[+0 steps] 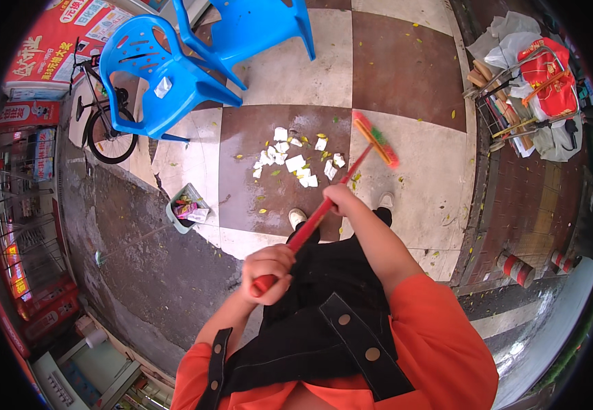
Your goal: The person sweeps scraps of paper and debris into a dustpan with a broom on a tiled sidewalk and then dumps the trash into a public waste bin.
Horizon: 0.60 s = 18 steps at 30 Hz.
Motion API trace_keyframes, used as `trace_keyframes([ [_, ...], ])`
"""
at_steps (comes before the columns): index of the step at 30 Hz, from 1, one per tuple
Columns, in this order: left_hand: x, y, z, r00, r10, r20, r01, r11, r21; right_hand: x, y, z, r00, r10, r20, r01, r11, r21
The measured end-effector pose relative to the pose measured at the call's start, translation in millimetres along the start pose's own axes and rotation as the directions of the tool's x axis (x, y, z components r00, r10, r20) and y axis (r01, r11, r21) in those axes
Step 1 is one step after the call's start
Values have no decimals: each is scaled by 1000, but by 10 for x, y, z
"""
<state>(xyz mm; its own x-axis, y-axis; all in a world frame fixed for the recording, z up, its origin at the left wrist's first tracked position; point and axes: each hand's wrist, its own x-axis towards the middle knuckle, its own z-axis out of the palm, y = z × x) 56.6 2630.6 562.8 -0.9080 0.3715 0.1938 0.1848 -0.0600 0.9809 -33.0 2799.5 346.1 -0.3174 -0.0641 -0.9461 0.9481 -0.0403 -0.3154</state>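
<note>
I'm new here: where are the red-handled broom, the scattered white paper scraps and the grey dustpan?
Red-handled broom (pixel 324 208), head view, mid-handle.
Scattered white paper scraps (pixel 295 163), head view, a central scrap.
Grey dustpan (pixel 175 198), head view, upper rim.

The scattered white paper scraps (pixel 295 158) are lying on the tiled floor (pixel 406 68), left of the red plastic broom (pixel 371 143), before the two blue plastic chairs (pixel 173 68).

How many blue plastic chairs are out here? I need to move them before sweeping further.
2. One blue chair stands upper left beside the bicycle; the second is right of it at the top edge, partly cut off.
</note>
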Motion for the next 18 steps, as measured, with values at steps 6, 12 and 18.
trace_keyframes([
  [6, -313, 965, -661, 987, -25, -162, 52, 985, 165, -654, 98, 1406, 938, 56, 343, -77, 996, 47],
  [12, -214, 1484, -771, 966, 237, 103, -253, 950, 182, -1377, 279, 1413, 925, -45, 378, -150, 870, 470],
  [18, -8, 800, 334, 959, 111, 260, -81, 989, -122, -1344, 874, -241, 994, -74, -75, 104, 582, 807],
])
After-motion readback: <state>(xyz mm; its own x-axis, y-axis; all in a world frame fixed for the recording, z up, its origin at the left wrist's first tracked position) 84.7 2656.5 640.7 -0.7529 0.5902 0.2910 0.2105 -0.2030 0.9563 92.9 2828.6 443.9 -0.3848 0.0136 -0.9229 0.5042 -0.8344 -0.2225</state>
